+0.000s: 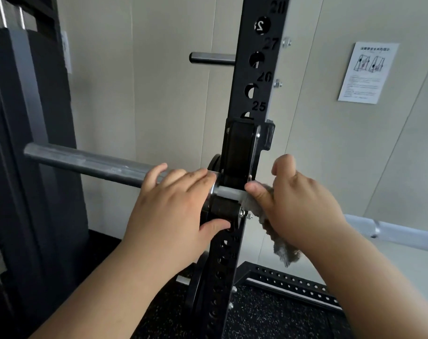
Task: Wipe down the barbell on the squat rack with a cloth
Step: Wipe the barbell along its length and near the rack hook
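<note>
The black squat rack upright (255, 77), with its numbered holes, runs down the middle of the frame. The barbell (85, 162) crosses it from middle left to lower right. Its thick sleeve sticks out to the left, and its pale shaft reappears at the right edge, beyond our forearm.

Our left hand (174, 206) sits on the inner end of the sleeve, just left of centre. Its fingers are curled over the top up to the collar and the thumb is tucked below, so we judge it is steadying the bar. Our right hand (303, 204), just right of centre, holds the grey cloth (280, 243) bunched against the shaft. The thumb pins the cloth down and the forefinger is lifted free. The cloth's loose end hangs below the palm.

The J-hook (242, 148) cradles the bar between the two hands, and a short bare stretch of shaft shows there. A weight plate (198, 285) leans low on the upright, a storage peg (213, 58) juts out left above, and an instruction sheet (369, 72) is on the wall at upper right.

We take this to be mid-wipe, with the cloth at the hook end of the shaft. The next move probably calls for keeping the cloth wrapped firmly and drawing it rightward along the shaft while the left hand stops the bar rolling. The sleeve at left will likely need its own pass, and so will the stretch hidden in the hook
</note>
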The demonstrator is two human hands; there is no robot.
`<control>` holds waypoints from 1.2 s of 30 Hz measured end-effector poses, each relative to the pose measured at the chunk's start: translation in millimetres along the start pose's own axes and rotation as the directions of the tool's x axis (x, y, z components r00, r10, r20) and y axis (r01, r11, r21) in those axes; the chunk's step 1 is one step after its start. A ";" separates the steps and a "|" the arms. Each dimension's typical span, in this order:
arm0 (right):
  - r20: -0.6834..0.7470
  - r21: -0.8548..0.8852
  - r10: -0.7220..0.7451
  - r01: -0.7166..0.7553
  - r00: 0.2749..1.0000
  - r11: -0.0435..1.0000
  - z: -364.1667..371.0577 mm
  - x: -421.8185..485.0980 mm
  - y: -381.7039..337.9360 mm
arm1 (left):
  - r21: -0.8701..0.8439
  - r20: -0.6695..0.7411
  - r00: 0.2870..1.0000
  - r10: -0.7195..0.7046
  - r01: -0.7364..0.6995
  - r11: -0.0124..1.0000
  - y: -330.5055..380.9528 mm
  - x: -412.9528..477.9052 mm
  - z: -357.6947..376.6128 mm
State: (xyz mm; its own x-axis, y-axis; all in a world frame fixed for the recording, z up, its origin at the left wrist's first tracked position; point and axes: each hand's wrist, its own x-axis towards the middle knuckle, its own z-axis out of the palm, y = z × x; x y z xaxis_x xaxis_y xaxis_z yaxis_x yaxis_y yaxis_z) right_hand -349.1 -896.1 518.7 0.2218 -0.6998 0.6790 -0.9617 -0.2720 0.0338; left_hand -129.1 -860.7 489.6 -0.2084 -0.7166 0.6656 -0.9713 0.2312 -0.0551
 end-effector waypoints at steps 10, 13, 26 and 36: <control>0.175 -0.066 0.095 -0.085 0.980 0.994 -1.5 27.2 -22.9 | -0.021 0.019 1.000 -0.019 0.019 1.000 0.9 -0.2 2.0; 0.185 -0.054 -0.047 0.058 0.982 0.997 0.7 21.9 -23.9 | -0.042 0.009 1.000 -0.018 0.018 0.999 -0.9 -2.4 1.7; 0.248 -0.021 -0.075 0.083 0.966 0.996 -2.5 14.4 -10.6 | -0.088 0.005 1.000 -0.006 0.006 0.996 -2.8 -6.1 7.0; 0.194 -0.048 -0.012 0.022 0.981 0.999 -10.0 11.0 8.8 | -0.060 0.026 1.000 0.016 -0.014 0.998 -19.7 -32.5 23.6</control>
State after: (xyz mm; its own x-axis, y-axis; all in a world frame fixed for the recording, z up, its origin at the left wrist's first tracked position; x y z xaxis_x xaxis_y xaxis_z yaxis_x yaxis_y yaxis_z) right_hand -356.7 -899.6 533.8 0.2604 -0.8111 0.5238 -0.9632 -0.2554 0.0834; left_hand -105.9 -857.5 451.4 -0.2265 -0.7295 0.6454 -0.9596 0.2807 -0.0195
